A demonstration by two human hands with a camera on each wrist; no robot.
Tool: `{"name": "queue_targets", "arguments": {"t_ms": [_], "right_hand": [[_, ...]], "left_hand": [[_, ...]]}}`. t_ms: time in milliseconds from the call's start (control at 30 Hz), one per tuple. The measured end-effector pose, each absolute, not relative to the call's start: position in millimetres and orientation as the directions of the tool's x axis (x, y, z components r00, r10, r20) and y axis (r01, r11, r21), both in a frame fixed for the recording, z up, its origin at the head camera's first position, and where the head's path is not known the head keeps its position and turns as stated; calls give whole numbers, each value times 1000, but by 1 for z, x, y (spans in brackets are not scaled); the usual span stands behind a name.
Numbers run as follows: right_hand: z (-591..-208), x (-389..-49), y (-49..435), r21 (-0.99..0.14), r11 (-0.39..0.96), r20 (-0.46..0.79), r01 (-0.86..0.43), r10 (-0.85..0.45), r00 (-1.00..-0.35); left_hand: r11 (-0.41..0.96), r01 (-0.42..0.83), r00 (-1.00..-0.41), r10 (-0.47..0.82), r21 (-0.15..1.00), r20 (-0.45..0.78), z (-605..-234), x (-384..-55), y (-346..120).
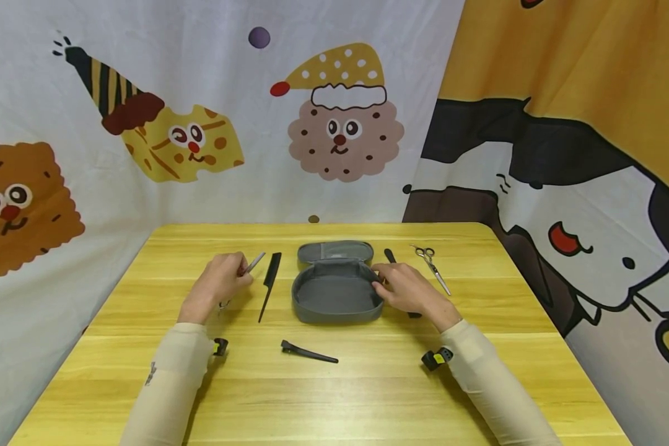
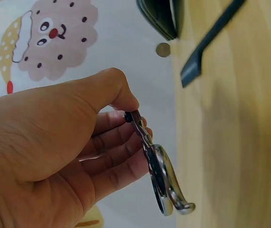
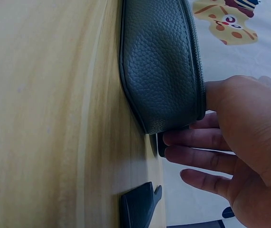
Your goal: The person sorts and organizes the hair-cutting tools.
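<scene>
Two scissors [image 2: 170,176] | left grip [image 1: 216,282] pinches one | right grip [image 1: 409,288] pinches one case [image 1: 337,316] | one comb [image 1: 272,269]

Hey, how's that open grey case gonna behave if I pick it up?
The grey case will probably feel light, since it looks empty. Its walls stand upright, so they should hold their shape. The lid is folded open behind and may swing.

- No readable text, brand or number is showing up anywhere, tbh
- A small dark mark [image 1: 150,373] is sitting on the left sleeve [image 1: 174,365], but it's coming out way too tiny to read
- The black wrist devices [image 1: 430,361] are sporting yellow patches [image 1: 439,358], nothing legible coming through there either
</scene>
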State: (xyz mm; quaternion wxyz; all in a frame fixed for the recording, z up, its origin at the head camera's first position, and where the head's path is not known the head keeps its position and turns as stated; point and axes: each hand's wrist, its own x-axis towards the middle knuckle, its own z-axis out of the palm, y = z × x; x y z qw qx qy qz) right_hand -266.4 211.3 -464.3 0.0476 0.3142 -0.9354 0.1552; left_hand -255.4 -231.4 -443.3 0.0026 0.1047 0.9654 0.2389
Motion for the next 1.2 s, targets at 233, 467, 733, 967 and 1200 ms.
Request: {"name": "queue_targets", "arguments": {"t_ms": [233, 467, 733, 967, 1200], "right_hand": [[-463, -266, 212, -259, 755, 183, -602, -573, -799], [-463, -266, 211, -260, 753, 187, -604, -575, -797], [-463, -266, 212, -264, 757, 183, -598, -570, -801], [-462, -264, 212, -273, 759, 168, -591, -567, -806], [-462, -265, 212, -275, 760, 169, -589, -565, -808]], "left_hand": [[849, 303, -953, 255, 433, 165, -431, -251, -222], [828, 382, -915, 276, 411, 295, -418, -243, -212], [797, 506, -826, 336, 330, 453, -401, -230, -196], [750, 597, -753, 401, 285, 521, -389, -216, -178], [703, 669, -679, 446, 241, 583, -383, -204, -163]]}}
